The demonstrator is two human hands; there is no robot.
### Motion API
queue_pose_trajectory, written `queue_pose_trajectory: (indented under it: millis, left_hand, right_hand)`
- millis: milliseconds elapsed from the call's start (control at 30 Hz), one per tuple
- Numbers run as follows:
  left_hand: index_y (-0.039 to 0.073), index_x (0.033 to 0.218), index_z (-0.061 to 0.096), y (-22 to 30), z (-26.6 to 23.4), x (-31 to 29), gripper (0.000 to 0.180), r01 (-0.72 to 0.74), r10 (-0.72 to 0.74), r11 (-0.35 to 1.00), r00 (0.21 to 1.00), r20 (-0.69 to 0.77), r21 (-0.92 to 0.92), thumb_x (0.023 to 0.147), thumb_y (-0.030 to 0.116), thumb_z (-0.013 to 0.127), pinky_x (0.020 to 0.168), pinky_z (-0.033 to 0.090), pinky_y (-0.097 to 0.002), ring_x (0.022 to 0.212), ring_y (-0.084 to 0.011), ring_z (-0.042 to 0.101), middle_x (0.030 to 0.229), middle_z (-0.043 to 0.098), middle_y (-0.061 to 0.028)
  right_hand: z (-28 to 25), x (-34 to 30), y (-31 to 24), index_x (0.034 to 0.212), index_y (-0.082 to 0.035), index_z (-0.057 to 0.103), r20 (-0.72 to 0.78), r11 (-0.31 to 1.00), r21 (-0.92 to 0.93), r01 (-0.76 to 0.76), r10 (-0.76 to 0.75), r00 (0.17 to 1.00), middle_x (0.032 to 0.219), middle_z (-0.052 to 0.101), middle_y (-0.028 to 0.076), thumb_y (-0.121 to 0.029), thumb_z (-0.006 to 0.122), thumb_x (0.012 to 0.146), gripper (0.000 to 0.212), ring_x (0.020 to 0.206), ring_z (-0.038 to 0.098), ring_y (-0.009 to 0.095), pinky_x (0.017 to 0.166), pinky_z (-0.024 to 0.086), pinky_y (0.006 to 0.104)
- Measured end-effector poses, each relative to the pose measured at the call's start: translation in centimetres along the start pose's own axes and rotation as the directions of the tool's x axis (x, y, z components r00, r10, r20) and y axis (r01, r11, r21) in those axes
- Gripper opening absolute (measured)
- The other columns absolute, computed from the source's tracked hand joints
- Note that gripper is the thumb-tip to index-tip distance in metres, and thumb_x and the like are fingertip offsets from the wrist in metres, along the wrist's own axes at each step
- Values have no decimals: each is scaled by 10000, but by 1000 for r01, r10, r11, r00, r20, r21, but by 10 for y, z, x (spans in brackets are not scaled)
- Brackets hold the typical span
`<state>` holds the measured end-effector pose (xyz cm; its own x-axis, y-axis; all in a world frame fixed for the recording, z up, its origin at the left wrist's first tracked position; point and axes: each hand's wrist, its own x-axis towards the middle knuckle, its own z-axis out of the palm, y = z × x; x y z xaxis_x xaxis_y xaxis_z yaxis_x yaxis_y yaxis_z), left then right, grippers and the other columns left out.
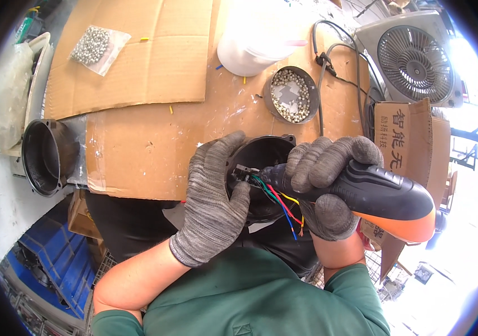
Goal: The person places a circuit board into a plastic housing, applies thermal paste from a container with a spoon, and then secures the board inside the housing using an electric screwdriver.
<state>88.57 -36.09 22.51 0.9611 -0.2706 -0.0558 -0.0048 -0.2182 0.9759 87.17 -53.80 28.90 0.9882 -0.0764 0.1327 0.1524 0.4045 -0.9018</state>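
My left hand (212, 204), in a grey knitted glove, grips the left side of a black round housing (267, 144). Its thumb presses by a small dark terminal part (241, 172) inside. My right hand (334, 168), gloved alike, is wrapped round a black and orange power screwdriver (393, 193). The tool lies nearly level, its tip pointing left into the housing at the terminal part; whether it meets a screw is hidden. Green, red, blue and yellow wires (285, 206) run from that part across the housing toward me, their ends loose.
A cardboard-covered table (138, 151) bears a round dish (301, 119) of small metal pieces, a white tub (244, 56) and a bag of similar pieces (93, 47). Another black housing (48, 157) sits left. A fan (415, 61), cables (356, 73) and a cardboard box (404, 140) stand right.
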Motion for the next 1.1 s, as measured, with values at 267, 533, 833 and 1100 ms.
queue_pose_trajectory:
  millis: [267, 533, 833, 1100]
  left_hand:
    - [22, 1395, 522, -5, 4, -1, 662, -26, 25, 997, 1000, -17, -67, 747, -84, 607, 1124, 399, -471, 1257, -396, 503, 1316, 557, -198]
    - [8, 1381, 521, -9, 6, -1, 645, 0, -1, 998, 1000, -15, -68, 747, -83, 593, 1086, 437, -467, 1203, -400, 530, 1277, 553, -218]
    - [13, 1393, 478, -18, 10, 2, 657, 41, -34, 978, 999, 38, -206, 788, 74, 727, 1075, 461, -430, 1212, -328, 556, 1288, 551, -181]
    - [23, 1390, 449, -7, 7, -2, 604, 62, -35, 919, 996, 78, -389, 902, 182, 768, 1063, 485, -381, 1228, -240, 574, 1322, 550, -131]
  right_hand:
    - [-7, 11, 5, 1522, -163, 449, 156, 997, -11, 79, -76, 985, 1016, 657, 84, -15, 804, 860, 766, 1007, 645, 249, 928, 550, 430]
    - [31, 6, -4, 1498, -134, 452, -39, 988, -155, -28, 22, 999, 956, 622, 43, -145, 839, 860, 746, 854, 625, 195, 791, 526, 414]
    - [33, 22, -15, 1421, 9, 496, 225, 973, 64, -220, 201, 953, 1063, 651, 134, -239, 634, 977, 528, 979, 652, 217, 910, 536, 353]
    - [22, 34, 2, 1381, 60, 522, 461, 937, 233, -258, 127, 878, 1125, 667, 131, -293, 591, 1007, 518, 1023, 652, 187, 954, 533, 308]
